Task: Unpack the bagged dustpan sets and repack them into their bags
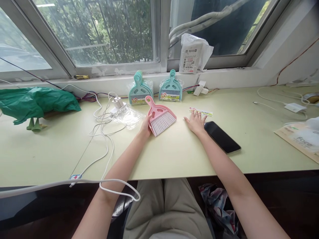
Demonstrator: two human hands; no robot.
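Note:
My left hand (147, 125) grips the left side of a pink dustpan (159, 110) that has a small brush with pale bristles (163, 123) nested in it. Its handle points away from me, toward the window. Over on the right, my right hand (196, 122) lies with fingers spread, the tips on a printed label strip (203, 112) on the table. A black phone (222, 136) rests just beside my right wrist. Beyond the pink set, wrapped turquoise dustpan sets (141, 89) lean by the wall, with another turquoise set (171, 87) to their right.
Crumpled clear plastic (129, 117) lies left of the pink set, near a white charger (117, 102) and tangled white cables (107, 132). A green plastic bag (40, 101) sits at far left. On the sill stands a wrapped box (190, 58). A tissue pack (302, 137) is at right.

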